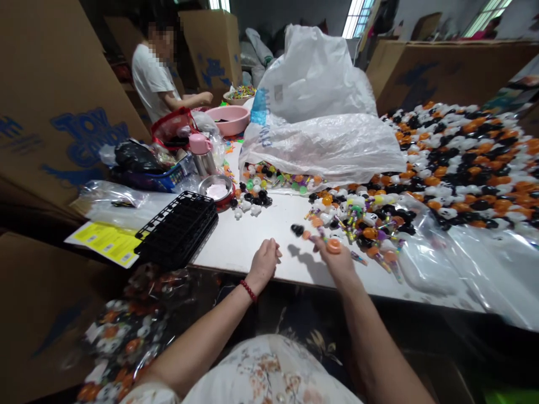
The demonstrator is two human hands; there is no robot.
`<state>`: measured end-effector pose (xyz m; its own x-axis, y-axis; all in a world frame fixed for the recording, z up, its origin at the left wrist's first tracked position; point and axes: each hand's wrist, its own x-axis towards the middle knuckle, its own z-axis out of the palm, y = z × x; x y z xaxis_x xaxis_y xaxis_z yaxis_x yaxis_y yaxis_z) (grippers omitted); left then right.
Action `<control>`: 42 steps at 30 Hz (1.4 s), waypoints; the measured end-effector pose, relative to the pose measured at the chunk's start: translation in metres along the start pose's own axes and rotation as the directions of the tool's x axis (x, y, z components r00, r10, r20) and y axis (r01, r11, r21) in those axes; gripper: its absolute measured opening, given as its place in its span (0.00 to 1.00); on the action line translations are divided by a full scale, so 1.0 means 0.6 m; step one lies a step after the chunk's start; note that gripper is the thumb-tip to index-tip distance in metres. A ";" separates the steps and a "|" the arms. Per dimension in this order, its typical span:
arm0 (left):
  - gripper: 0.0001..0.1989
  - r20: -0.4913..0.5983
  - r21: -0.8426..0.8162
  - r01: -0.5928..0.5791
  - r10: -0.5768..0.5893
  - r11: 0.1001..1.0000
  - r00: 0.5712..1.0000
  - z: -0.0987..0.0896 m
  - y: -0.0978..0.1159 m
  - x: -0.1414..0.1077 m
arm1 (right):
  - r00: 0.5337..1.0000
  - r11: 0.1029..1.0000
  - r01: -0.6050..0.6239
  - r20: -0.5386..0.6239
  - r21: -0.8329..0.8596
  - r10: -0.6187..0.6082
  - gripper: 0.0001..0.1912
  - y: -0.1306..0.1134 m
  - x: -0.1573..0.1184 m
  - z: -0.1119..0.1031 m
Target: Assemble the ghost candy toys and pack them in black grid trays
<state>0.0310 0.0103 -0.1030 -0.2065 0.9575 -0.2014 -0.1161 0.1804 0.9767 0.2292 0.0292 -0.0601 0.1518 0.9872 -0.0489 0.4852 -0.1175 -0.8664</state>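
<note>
My left hand [265, 261], with a red bead bracelet at the wrist, is closed at the front edge of the white table [240, 238]; whatever it holds, if anything, is hidden. To its right, my right hand [337, 262] is closed on several small candy toys with orange and black tops. An orange round top [334, 246] shows on that hand, and a black top [297, 230] sticks out to the left. Just beyond lies a pile of colourful candy tubes [357, 216] with white, black and orange heads. Small black and white pieces [255, 198] lie beyond my left hand.
Black plastic racks [177, 227] stand at the left, near a metal bowl [216, 189] and a pink-lidded bottle [202, 154]. A large white bag [320, 140] rises behind. Orange, black and white toys [463, 163] heap up right, with clear bags [438, 264] before them. A person [155, 84] works far left.
</note>
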 end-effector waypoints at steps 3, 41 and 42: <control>0.08 -0.128 0.377 -0.195 0.259 0.906 0.957 -0.021 0.023 0.055 | 0.929 0.953 0.218 -0.253 -0.211 -0.269 0.24 0.014 0.068 -0.050; 0.25 0.059 -0.459 0.083 -0.063 0.885 0.996 0.020 0.038 -0.005 | 0.956 0.959 0.263 0.103 0.107 -0.273 0.10 -0.015 -0.088 0.074; 0.25 0.059 -0.443 0.075 -0.055 0.893 0.997 0.020 0.039 -0.008 | 0.959 0.961 0.251 0.101 0.115 -0.263 0.10 -0.017 -0.088 0.074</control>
<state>0.0411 0.0126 -0.0784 -0.1420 0.9578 -0.2497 -0.5497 0.1335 0.8246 0.1784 -0.0170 -0.0708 -0.0694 0.9890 0.1307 0.4058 0.1476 -0.9020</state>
